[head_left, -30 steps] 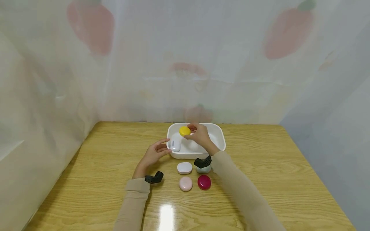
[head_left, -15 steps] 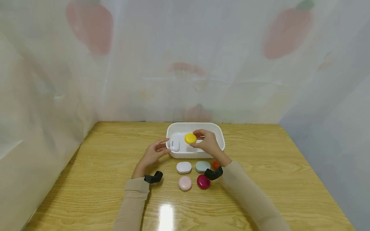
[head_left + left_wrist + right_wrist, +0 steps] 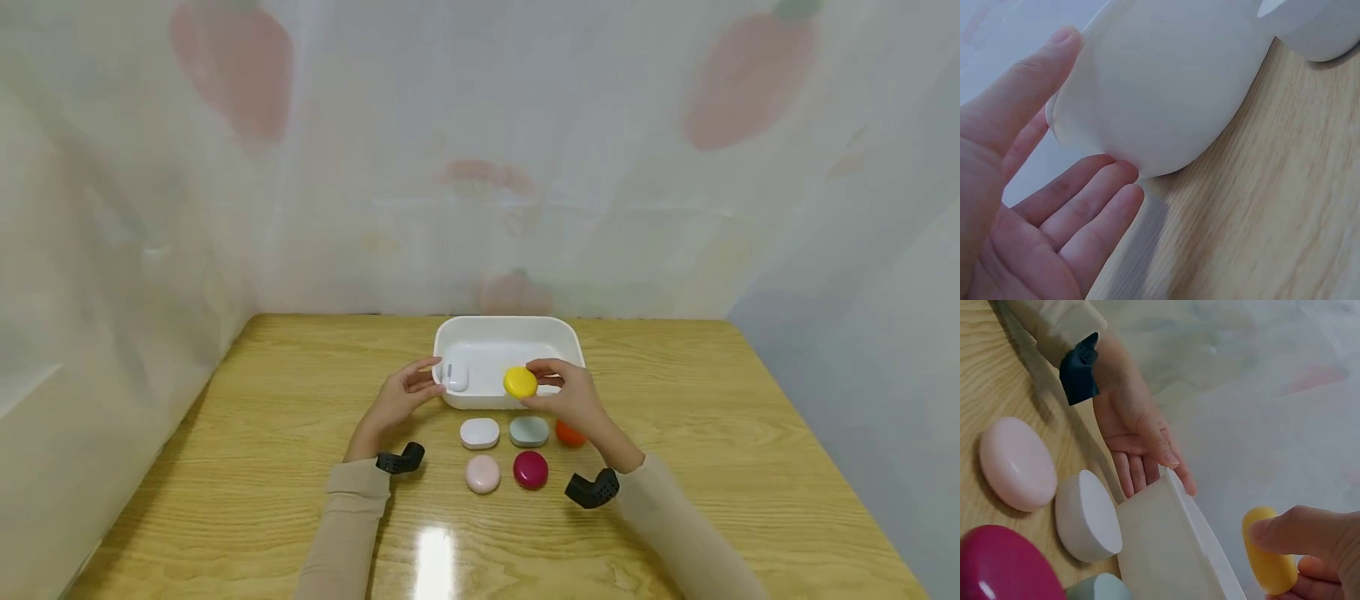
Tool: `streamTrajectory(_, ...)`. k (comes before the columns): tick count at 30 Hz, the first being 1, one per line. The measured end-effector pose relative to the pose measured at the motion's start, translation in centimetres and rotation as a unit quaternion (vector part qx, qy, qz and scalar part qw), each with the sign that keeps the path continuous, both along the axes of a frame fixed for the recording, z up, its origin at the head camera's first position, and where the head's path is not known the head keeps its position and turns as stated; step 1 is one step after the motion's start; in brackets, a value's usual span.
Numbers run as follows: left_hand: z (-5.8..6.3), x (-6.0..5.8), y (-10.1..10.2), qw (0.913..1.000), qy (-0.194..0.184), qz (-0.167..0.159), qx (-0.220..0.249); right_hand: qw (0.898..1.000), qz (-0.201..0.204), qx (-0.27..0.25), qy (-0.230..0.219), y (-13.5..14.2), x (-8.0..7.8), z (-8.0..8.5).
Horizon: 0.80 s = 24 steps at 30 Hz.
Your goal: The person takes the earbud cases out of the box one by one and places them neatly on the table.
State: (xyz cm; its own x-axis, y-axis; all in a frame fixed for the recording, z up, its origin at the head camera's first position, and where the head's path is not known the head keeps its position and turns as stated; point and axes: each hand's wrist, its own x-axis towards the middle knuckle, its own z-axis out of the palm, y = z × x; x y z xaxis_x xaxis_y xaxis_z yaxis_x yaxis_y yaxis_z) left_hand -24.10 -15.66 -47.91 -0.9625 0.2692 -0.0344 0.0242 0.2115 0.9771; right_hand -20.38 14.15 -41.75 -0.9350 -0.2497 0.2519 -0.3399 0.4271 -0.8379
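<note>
My right hand (image 3: pixel 573 398) pinches a smooth, round, flattened yellow case-like piece (image 3: pixel 520 382) between thumb and fingers, over the front right part of a white plastic tub (image 3: pixel 480 401). In the right wrist view, the yellow piece (image 3: pixel 1269 553) shows edge-on under my thumb. My left hand (image 3: pixel 399 400) is at the tub's left end; in the left wrist view its thumb lies along the rim and its nearly straight fingertips touch the outer wall (image 3: pixel 1166 87). Inside the tub, at the left, lies a small glossy white case (image 3: pixel 456 377) with a grey mark.
In front of the tub sit a white oval piece (image 3: pixel 480 433), a grey-green oval one (image 3: pixel 528 431), and an orange one (image 3: pixel 570 434) partly behind my right arm. Nearer are a pale pink round piece (image 3: pixel 482 473) and a magenta one (image 3: pixel 530 470). A printed curtain stands behind the table.
My right hand has carried the yellow piece from the tub's back left toward its front right. The orange piece has come into sight. My left hand has stayed at the tub's left end.
</note>
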Motion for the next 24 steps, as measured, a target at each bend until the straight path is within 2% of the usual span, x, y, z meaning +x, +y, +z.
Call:
streamTrajectory(6, 0.3, 0.0, 0.0, 1.0000, 0.004, 0.000, -0.004, 0.999, 0.038, 0.008, 0.006, 1.7, 1.8, -0.5)
streamTrajectory(11, 0.1, 0.0, -0.1, 0.9997, 0.015, 0.006, -0.020, 0.997, 0.055, 0.039, 0.024, 3.1, 2.7, -1.2)
streamTrajectory(24, 0.0, 0.1, -0.1, 0.9998, 0.009, 0.002, -0.016, 0.996, 0.077, 0.049, 0.018, 6.7, 4.1, -2.9)
